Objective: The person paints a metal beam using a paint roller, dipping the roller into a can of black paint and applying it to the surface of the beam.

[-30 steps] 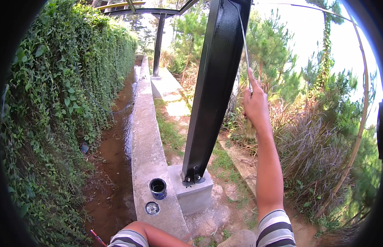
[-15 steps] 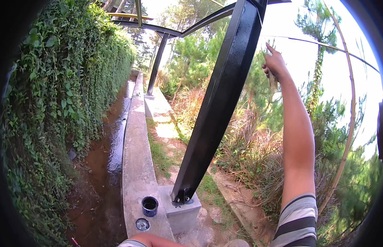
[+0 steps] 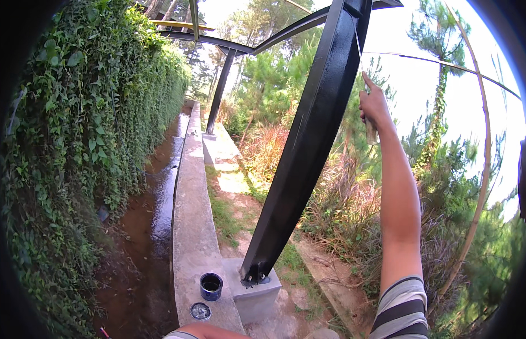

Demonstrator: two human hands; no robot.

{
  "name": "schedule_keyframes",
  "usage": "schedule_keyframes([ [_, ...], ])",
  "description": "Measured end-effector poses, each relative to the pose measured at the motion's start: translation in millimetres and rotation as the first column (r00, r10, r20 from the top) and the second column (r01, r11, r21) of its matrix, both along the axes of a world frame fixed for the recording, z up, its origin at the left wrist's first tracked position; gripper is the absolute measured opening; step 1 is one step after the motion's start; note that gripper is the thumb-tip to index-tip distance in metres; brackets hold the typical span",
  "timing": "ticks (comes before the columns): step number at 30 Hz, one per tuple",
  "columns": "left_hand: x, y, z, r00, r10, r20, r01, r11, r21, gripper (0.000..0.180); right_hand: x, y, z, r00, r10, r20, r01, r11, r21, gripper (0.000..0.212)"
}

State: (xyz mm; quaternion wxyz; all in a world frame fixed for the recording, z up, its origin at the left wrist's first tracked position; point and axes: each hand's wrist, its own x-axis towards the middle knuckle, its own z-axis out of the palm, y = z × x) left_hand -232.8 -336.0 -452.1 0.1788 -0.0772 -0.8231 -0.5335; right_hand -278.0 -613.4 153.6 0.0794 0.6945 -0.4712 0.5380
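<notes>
My right arm is stretched up and forward, and my right hand [image 3: 375,108] is closed on a paintbrush [image 3: 371,134] beside the far right face of a black steel post [image 3: 305,147]. The brush's pale handle end sticks out below my fist, and my index finger points up along the post's edge. The bristles cannot be made out. Of my left arm only a forearm [image 3: 209,331] shows at the lower edge; the left hand is out of view. A can of dark paint [image 3: 211,287] stands open on the concrete wall top, with a round lid [image 3: 200,311] nearer me.
The post is bolted to a concrete footing [image 3: 254,296] beside a long low wall [image 3: 192,220]. Left of it runs a wet ditch [image 3: 144,237] under a vine-covered bank [image 3: 88,124]. Black beams [image 3: 291,29] cross overhead. Dry grass and a bamboo pole [image 3: 484,147] are at right.
My right hand has come down a little along the post with the paintbrush, moving nearer to its edge. The whole view has shifted slightly.
</notes>
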Motion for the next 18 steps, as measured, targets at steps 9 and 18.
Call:
schedule_keyframes([
  [9,-7.1,-0.5,-5.0,1.0,-0.017,0.026,0.016,0.999,0.035,0.048,-15.0,30.1,-188.6,0.986,-0.108,-0.126,0.113,0.993,0.035,0.068],
  [18,-16.3,4.2,-12.8,0.998,-0.023,0.059,0.018,0.995,0.095,0.049,-20.5,80.5,-385.4,0.992,-0.012,-0.129,0.042,0.972,0.233,0.072],
])
